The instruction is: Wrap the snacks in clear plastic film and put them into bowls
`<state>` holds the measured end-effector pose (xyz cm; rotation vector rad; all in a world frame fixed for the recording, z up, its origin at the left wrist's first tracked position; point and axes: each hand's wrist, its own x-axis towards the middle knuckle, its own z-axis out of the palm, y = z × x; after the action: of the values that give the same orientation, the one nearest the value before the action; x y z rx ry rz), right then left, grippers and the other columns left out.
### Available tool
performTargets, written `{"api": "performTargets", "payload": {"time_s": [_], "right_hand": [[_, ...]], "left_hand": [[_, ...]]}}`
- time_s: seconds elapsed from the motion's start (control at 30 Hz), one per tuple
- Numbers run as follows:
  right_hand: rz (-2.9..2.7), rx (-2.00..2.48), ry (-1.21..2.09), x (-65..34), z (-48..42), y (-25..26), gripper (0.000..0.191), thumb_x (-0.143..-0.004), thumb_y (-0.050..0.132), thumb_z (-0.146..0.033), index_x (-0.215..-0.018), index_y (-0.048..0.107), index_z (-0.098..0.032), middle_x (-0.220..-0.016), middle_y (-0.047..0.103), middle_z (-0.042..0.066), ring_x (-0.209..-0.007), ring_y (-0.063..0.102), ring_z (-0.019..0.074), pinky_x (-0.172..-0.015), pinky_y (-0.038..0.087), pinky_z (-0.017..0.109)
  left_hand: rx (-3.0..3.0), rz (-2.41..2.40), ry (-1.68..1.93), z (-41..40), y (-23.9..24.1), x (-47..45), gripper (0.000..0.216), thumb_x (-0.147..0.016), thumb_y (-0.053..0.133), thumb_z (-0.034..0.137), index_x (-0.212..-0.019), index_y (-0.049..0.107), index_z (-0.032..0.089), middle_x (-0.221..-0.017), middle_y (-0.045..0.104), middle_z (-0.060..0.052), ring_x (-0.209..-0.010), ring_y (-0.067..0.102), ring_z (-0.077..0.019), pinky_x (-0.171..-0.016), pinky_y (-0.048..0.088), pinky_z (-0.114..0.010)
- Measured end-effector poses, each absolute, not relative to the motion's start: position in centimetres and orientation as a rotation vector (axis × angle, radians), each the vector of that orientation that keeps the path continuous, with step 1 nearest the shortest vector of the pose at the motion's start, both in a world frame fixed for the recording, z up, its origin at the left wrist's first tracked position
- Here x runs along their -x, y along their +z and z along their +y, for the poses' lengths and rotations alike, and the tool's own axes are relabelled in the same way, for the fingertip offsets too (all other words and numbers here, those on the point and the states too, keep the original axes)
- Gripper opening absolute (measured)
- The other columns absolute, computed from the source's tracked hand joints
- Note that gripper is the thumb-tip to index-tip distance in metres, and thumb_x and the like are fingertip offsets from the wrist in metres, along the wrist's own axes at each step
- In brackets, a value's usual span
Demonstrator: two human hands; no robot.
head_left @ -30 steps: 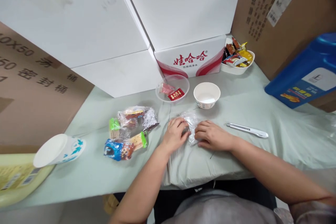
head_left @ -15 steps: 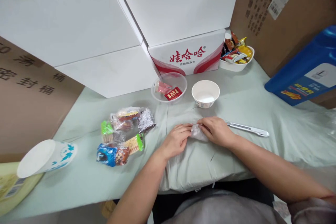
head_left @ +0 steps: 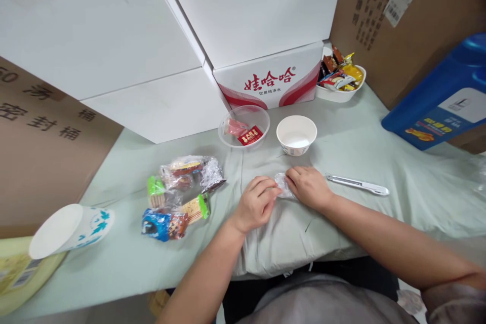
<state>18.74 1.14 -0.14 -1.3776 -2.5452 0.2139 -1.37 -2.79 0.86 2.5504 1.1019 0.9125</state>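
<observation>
A crumpled piece of clear plastic film (head_left: 283, 186) lies on the green cloth between my two hands. My left hand (head_left: 258, 201) pinches its left edge between thumb and fingers. My right hand (head_left: 308, 187) rests over its right side with the fingers bent down onto it; the fingertips are partly hidden. Just right of that hand lies a white utility knife (head_left: 357, 185). Behind the hands stand a white paper bowl (head_left: 296, 148) and a clear plastic bowl (head_left: 228, 136) holding a red packet (head_left: 250, 135) and a pink one.
Several wrapped snacks (head_left: 182, 167) lie left of my hands. A paper cup (head_left: 93, 228) is tipped at far left. White boxes (head_left: 273, 81) stand behind, with a snack-filled white container (head_left: 341, 95) at back right. A blue jug (head_left: 429, 106) leans at right.
My left hand has lifted slightly and its fingers have closed into a pinch on the film's edge. My right hand stays over the film. The view has shifted a little.
</observation>
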Motion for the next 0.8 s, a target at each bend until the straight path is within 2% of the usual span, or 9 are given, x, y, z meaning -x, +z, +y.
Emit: {"api": "performTargets", "payload": {"time_s": [0.1, 0.2, 0.27, 0.4, 0.53, 0.6, 0.7, 0.8], "right_hand": [[-2.493, 1.414, 0.193, -19.2, 1.5, -0.2, 0.024, -0.097, 0.045, -0.029, -0.091, 0.063, -0.015, -0.085, 0.064, 0.01, -0.078, 0.056, 0.0237, -0.071, 0.036, 0.036], [-2.318, 1.422, 0.133, -20.2, 1.9, -0.1, 0.023, -0.096, 0.047, -0.028, -0.092, 0.065, -0.014, -0.09, 0.063, 0.013, -0.083, 0.055, 0.0263, -0.074, 0.041, 0.038], [-2.276, 1.239, 0.148, -20.6, 1.9, -0.2, 0.023, -0.096, 0.046, -0.025, -0.098, 0.066, -0.015, -0.097, 0.064, 0.014, -0.091, 0.056, 0.0262, -0.08, 0.045, 0.04], [-2.488, 0.835, 0.208, -20.2, 1.1, -1.1, 0.03, -0.096, 0.047, -0.023, -0.121, 0.062, -0.016, -0.122, 0.064, 0.012, -0.116, 0.055, 0.0252, -0.096, 0.046, 0.042], [-2.623, 0.894, 0.167, -19.3, 0.5, -2.4, 0.038, -0.099, 0.043, -0.023, -0.134, 0.055, -0.015, -0.14, 0.055, 0.011, -0.132, 0.047, 0.0264, -0.105, 0.041, 0.044], [-2.633, 0.904, 0.162, -19.1, 0.5, -2.7, 0.04, -0.099, 0.041, -0.023, -0.136, 0.053, -0.014, -0.143, 0.051, 0.012, -0.134, 0.044, 0.0259, -0.107, 0.039, 0.044], [-2.613, 0.925, 0.17, -19.3, 0.7, -2.3, 0.041, -0.098, 0.042, -0.022, -0.135, 0.054, -0.01, -0.142, 0.053, 0.013, -0.134, 0.043, 0.0271, -0.108, 0.037, 0.044], [-2.506, 1.134, 0.212, -20.0, 1.2, -1.2, 0.038, -0.095, 0.045, -0.018, -0.129, 0.058, -0.007, -0.131, 0.06, 0.016, -0.122, 0.051, 0.0282, -0.103, 0.039, 0.041]], "left_hand": [[-2.612, 1.082, 0.715, -2.7, 0.7, 1.2, 0.021, -0.087, 0.053, 0.012, -0.099, 0.068, 0.021, -0.107, 0.066, -0.007, -0.115, 0.054, -0.0241, -0.097, 0.046, -0.043], [-2.565, 1.115, 0.654, -2.5, 0.4, 1.1, 0.019, -0.087, 0.054, 0.013, -0.096, 0.069, 0.021, -0.104, 0.066, -0.007, -0.11, 0.055, -0.0223, -0.095, 0.047, -0.04], [-2.551, 1.108, 0.664, -2.3, 0.3, 1.1, 0.018, -0.086, 0.056, 0.014, -0.096, 0.07, 0.021, -0.104, 0.065, -0.007, -0.108, 0.055, -0.0219, -0.093, 0.047, -0.039], [-2.522, 1.104, 0.762, -2.1, 0.3, 1.3, 0.012, -0.085, 0.059, 0.016, -0.089, 0.069, 0.02, -0.1, 0.066, -0.007, -0.103, 0.057, -0.0213, -0.092, 0.049, -0.039], [-2.512, 1.309, 1.025, -2.1, 0.2, 1.3, 0.011, -0.087, 0.056, 0.016, -0.091, 0.066, 0.019, -0.094, 0.065, -0.008, -0.097, 0.059, -0.021, -0.088, 0.052, -0.039], [-2.605, 1.292, 1.062, -2.2, 0.1, 1.2, 0.014, -0.088, 0.055, 0.014, -0.098, 0.065, 0.018, -0.1, 0.066, -0.009, -0.106, 0.059, -0.0227, -0.092, 0.051, -0.041], [-2.756, 1.087, 0.867, -2.2, -0.5, 0.9, 0.023, -0.088, 0.057, 0.018, -0.111, 0.061, 0.015, -0.122, 0.062, -0.014, -0.124, 0.053, -0.0264, -0.102, 0.048, -0.043], [-2.776, 1.112, 0.699, -2.1, -1.1, 0.9, 0.034, -0.091, 0.055, 0.025, -0.122, 0.056, 0.013, -0.133, 0.056, -0.018, -0.127, 0.052, -0.0282, -0.102, 0.048, -0.045]]}}
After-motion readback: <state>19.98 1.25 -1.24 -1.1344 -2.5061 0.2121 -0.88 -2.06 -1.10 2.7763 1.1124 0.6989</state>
